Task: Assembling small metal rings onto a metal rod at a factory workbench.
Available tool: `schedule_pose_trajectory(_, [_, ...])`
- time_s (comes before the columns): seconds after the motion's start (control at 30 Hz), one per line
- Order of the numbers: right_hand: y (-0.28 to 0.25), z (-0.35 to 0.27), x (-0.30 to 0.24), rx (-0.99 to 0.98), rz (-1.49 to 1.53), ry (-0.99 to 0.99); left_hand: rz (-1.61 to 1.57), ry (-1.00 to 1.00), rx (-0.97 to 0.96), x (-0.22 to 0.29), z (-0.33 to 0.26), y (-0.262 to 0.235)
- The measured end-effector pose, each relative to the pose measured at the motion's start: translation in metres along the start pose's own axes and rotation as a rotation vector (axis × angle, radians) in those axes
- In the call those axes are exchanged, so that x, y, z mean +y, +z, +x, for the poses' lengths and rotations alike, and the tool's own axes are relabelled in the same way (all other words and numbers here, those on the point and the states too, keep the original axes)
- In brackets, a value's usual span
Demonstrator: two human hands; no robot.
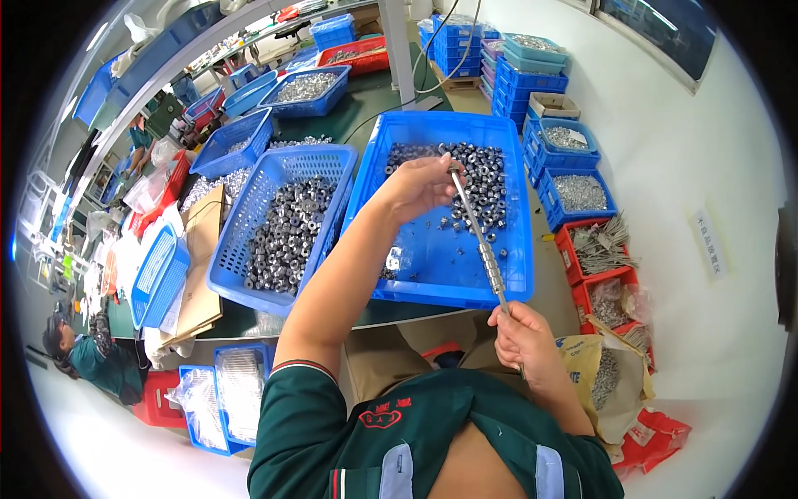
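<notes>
Holding a thin metal rod (480, 241) by its lower end, the right hand (524, 337) had its fingers closed around the shaft, just in front of the person's chest. The rod slanted up and to the left over a shallow blue tray (440, 274), and several small metal rings (492, 268) sat threaded on its lower half. At the rod's upper tip the left hand (416, 187) had its fingers pinched together, touching the tip; whether a ring lay between them could not be told. Beneath that hand, a pile of loose metal rings (486, 179) covered the far part of the tray, while the near part was mostly bare blue plastic. Just left of the tray stood a blue slotted basket (249, 212) heaped with similar rings. Both rested on a dark green table (366, 104). To the right, on the floor, blue crates (573, 195) and red crates (594, 245) held other metal parts.
</notes>
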State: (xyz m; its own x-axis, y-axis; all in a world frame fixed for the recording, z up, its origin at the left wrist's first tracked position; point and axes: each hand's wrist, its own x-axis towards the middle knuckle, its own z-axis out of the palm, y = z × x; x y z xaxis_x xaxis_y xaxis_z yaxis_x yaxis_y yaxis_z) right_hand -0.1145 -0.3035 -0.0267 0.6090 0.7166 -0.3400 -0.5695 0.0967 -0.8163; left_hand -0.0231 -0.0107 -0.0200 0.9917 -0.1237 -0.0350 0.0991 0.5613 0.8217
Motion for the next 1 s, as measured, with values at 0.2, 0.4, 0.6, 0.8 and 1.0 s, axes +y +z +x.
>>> schedule_pose_trajectory(0.2, [0.006,0.002,-0.003,-0.006,0.081,0.016,0.062,-0.027,-0.060,-0.006,-0.001,-0.002])
schedule_pose_trajectory(0.4, [0.003,0.007,-0.007,-0.009,0.117,-0.011,0.159,-0.109,-0.121,-0.011,-0.003,0.017])
schedule_pose_trajectory(0.6, [0.000,0.011,-0.006,0.004,0.130,-0.028,0.303,-0.247,-0.330,-0.018,-0.006,0.030])
schedule_pose_trajectory(0.8, [-0.003,0.011,-0.006,0.017,0.119,-0.030,0.356,-0.228,-0.241,-0.014,-0.005,0.023])
schedule_pose_trajectory(1.0, [-0.008,0.004,-0.004,0.045,0.116,-0.050,1.536,0.106,0.194,-0.029,0.016,-0.026])
